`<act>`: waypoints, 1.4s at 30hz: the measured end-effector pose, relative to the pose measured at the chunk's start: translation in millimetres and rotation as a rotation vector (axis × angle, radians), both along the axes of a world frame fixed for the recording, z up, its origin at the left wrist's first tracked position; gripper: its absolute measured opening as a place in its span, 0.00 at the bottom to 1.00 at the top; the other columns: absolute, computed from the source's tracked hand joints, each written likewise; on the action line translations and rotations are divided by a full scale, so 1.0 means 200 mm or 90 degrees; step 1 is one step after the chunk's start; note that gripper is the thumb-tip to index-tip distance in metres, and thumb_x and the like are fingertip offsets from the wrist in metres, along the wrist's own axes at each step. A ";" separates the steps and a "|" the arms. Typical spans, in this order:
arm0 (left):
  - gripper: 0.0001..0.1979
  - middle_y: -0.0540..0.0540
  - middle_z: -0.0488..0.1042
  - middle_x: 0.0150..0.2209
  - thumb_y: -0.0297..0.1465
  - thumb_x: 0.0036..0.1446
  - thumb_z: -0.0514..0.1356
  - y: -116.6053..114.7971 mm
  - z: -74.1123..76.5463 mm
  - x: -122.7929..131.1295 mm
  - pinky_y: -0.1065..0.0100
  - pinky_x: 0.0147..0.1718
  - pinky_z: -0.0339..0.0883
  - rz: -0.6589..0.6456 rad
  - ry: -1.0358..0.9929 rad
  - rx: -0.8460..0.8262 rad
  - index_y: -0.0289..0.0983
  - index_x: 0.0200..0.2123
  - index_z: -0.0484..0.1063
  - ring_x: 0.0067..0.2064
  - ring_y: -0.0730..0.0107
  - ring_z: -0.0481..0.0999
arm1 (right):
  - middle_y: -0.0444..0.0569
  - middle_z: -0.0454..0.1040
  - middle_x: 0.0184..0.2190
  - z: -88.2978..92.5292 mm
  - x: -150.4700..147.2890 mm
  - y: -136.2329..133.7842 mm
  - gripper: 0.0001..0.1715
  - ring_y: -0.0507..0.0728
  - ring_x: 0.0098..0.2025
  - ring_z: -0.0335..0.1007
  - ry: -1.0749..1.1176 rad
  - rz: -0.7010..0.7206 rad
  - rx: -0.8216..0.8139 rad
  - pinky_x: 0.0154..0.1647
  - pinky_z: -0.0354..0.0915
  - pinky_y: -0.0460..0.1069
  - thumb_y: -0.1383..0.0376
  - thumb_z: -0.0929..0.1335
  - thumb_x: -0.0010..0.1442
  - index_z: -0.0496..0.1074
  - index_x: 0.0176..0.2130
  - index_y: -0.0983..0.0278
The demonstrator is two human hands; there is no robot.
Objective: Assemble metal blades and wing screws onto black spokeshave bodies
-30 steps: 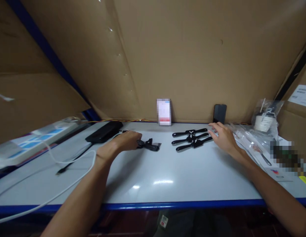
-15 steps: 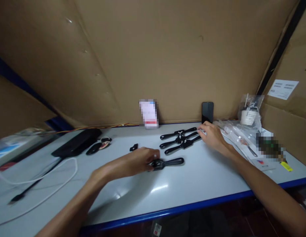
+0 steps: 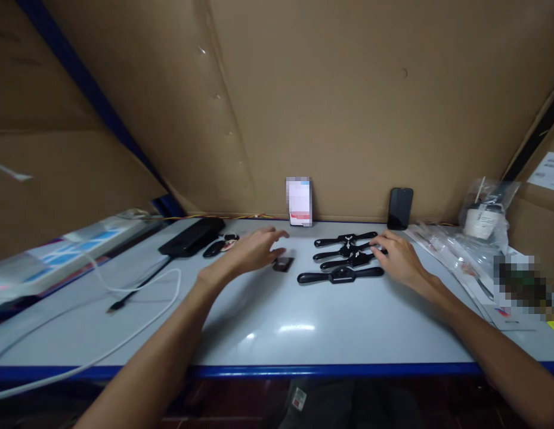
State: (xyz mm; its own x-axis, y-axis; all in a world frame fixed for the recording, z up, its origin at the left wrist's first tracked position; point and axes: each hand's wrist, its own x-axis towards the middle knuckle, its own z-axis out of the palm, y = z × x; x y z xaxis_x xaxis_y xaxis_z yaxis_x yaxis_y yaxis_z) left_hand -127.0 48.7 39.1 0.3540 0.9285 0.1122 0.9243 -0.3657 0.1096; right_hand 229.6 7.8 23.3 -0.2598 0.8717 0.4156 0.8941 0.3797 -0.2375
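Several black spokeshaves [image 3: 348,239] lie side by side on the grey tabletop, right of the middle. Nearest me is one spokeshave [image 3: 343,274], its two handles pointing left and right, with neither hand on it. My left hand [image 3: 259,247] hovers to the left of them, fingers apart and holding nothing. Just under its fingertips is a small dark part [image 3: 284,264], slightly blurred. My right hand [image 3: 395,253] is at the right ends of the middle spokeshaves, thumb and fingers closed about a handle end. The palm hides part of that grip.
Two phones, one lit [image 3: 300,202] and one dark [image 3: 401,208], lean on the cardboard wall. A black case [image 3: 192,237], mouse-like object [image 3: 213,249] and white cable [image 3: 178,292] lie left. Plastic packaging [image 3: 451,253] and a bagged cup [image 3: 480,221] are right.
My left hand has let go of the nearest spokeshave, which now lies along the row, and has moved over to the small dark part. My right hand stays by the handle ends. The view has shifted left.
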 end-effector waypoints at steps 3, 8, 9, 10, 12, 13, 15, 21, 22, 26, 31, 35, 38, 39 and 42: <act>0.22 0.43 0.79 0.43 0.35 0.52 0.68 0.03 0.00 -0.09 0.64 0.45 0.70 -0.044 0.009 -0.083 0.43 0.51 0.79 0.44 0.57 0.79 | 0.52 0.78 0.46 0.00 -0.01 0.00 0.11 0.60 0.44 0.76 -0.004 -0.003 -0.007 0.42 0.66 0.51 0.68 0.67 0.69 0.80 0.46 0.62; 0.15 0.43 0.77 0.43 0.35 0.49 0.69 0.05 -0.03 -0.07 0.63 0.46 0.68 -0.071 -0.015 -0.100 0.42 0.42 0.82 0.46 0.54 0.76 | 0.52 0.78 0.47 0.00 -0.02 -0.01 0.12 0.59 0.45 0.75 -0.029 -0.005 -0.033 0.41 0.65 0.51 0.67 0.67 0.69 0.80 0.47 0.62; 0.14 0.42 0.77 0.43 0.35 0.47 0.70 0.05 -0.03 -0.06 0.63 0.46 0.67 -0.072 -0.024 -0.094 0.41 0.40 0.81 0.46 0.54 0.76 | 0.52 0.78 0.47 0.00 -0.02 -0.02 0.12 0.59 0.45 0.75 -0.034 -0.002 -0.041 0.41 0.65 0.50 0.67 0.67 0.70 0.80 0.47 0.62; 0.14 0.42 0.76 0.43 0.34 0.46 0.70 0.05 -0.04 -0.05 0.63 0.45 0.67 -0.074 -0.034 -0.088 0.39 0.39 0.80 0.45 0.54 0.75 | 0.52 0.78 0.47 -0.01 -0.02 -0.02 0.12 0.59 0.45 0.76 -0.039 0.002 -0.048 0.41 0.65 0.50 0.67 0.67 0.70 0.80 0.47 0.62; 0.15 0.42 0.76 0.42 0.33 0.45 0.70 0.05 -0.05 -0.03 0.64 0.42 0.67 -0.079 -0.059 -0.075 0.37 0.38 0.78 0.44 0.55 0.75 | 0.51 0.78 0.46 -0.02 -0.03 -0.02 0.11 0.59 0.45 0.76 -0.042 0.009 -0.059 0.43 0.65 0.50 0.67 0.67 0.70 0.81 0.46 0.62; 0.15 0.42 0.76 0.42 0.33 0.45 0.70 0.05 -0.06 -0.02 0.64 0.41 0.66 -0.084 -0.074 -0.070 0.37 0.38 0.77 0.43 0.55 0.75 | 0.51 0.78 0.46 -0.03 -0.04 -0.02 0.11 0.59 0.45 0.76 -0.041 0.014 -0.064 0.43 0.65 0.51 0.68 0.67 0.70 0.81 0.45 0.62; 0.10 0.44 0.77 0.38 0.31 0.48 0.67 0.05 -0.07 0.01 0.66 0.37 0.65 -0.102 -0.103 -0.072 0.37 0.36 0.75 0.40 0.59 0.75 | 0.51 0.78 0.45 -0.04 -0.05 -0.03 0.11 0.59 0.45 0.76 -0.036 0.029 -0.070 0.44 0.65 0.51 0.68 0.67 0.70 0.81 0.44 0.62; 0.04 0.50 0.78 0.30 0.25 0.54 0.57 0.02 -0.10 0.11 0.70 0.32 0.62 -0.166 -0.169 -0.074 0.37 0.31 0.72 0.32 0.68 0.74 | 0.51 0.78 0.43 -0.07 -0.11 -0.06 0.11 0.58 0.44 0.75 -0.014 0.087 -0.058 0.45 0.66 0.52 0.70 0.67 0.69 0.81 0.41 0.63; 0.06 0.49 0.78 0.31 0.24 0.54 0.57 0.02 -0.10 0.12 0.70 0.32 0.62 -0.168 -0.173 -0.065 0.37 0.33 0.73 0.32 0.68 0.74 | 0.51 0.78 0.42 -0.08 -0.12 -0.07 0.12 0.58 0.44 0.75 -0.011 0.094 -0.055 0.45 0.66 0.52 0.71 0.67 0.69 0.81 0.41 0.63; 0.15 0.46 0.79 0.38 0.23 0.52 0.57 0.03 -0.12 0.11 0.68 0.36 0.63 -0.142 -0.165 -0.018 0.39 0.43 0.75 0.38 0.64 0.76 | 0.51 0.78 0.41 -0.10 -0.13 -0.07 0.11 0.58 0.44 0.74 0.001 0.104 -0.039 0.46 0.67 0.52 0.71 0.67 0.68 0.81 0.40 0.63; 0.19 0.41 0.78 0.43 0.24 0.51 0.57 0.13 -0.12 -0.07 0.63 0.40 0.65 -0.012 -0.121 0.013 0.38 0.46 0.77 0.43 0.56 0.77 | 0.51 0.78 0.39 -0.12 -0.13 -0.06 0.11 0.60 0.45 0.73 0.020 0.126 -0.011 0.48 0.68 0.54 0.72 0.68 0.67 0.81 0.40 0.64; 0.22 0.41 0.79 0.43 0.32 0.53 0.60 0.17 -0.10 -0.25 0.63 0.42 0.69 0.057 -0.106 -0.037 0.38 0.53 0.76 0.42 0.57 0.79 | 0.53 0.77 0.42 -0.16 -0.16 -0.10 0.10 0.62 0.47 0.72 0.012 0.162 0.031 0.50 0.69 0.58 0.70 0.68 0.68 0.80 0.45 0.64; 0.25 0.43 0.78 0.41 0.40 0.51 0.65 0.15 -0.09 -0.28 0.63 0.43 0.70 0.045 -0.101 -0.083 0.41 0.53 0.78 0.43 0.55 0.79 | 0.59 0.74 0.54 -0.17 -0.18 -0.16 0.18 0.66 0.56 0.68 -0.001 0.183 0.096 0.57 0.67 0.64 0.67 0.67 0.69 0.75 0.57 0.65; 0.25 0.43 0.77 0.40 0.41 0.49 0.67 0.14 -0.09 -0.27 0.63 0.44 0.69 0.040 -0.101 -0.088 0.42 0.51 0.79 0.44 0.53 0.78 | 0.60 0.73 0.58 -0.17 -0.19 -0.19 0.21 0.68 0.60 0.65 -0.007 0.199 0.114 0.60 0.65 0.66 0.66 0.67 0.69 0.72 0.60 0.65; 0.20 0.44 0.75 0.39 0.39 0.47 0.68 0.13 -0.09 -0.22 0.62 0.45 0.68 0.027 -0.112 -0.093 0.43 0.45 0.81 0.44 0.53 0.77 | 0.57 0.75 0.57 -0.16 -0.22 -0.25 0.24 0.67 0.63 0.64 -0.035 0.284 0.088 0.66 0.59 0.69 0.64 0.67 0.69 0.69 0.63 0.63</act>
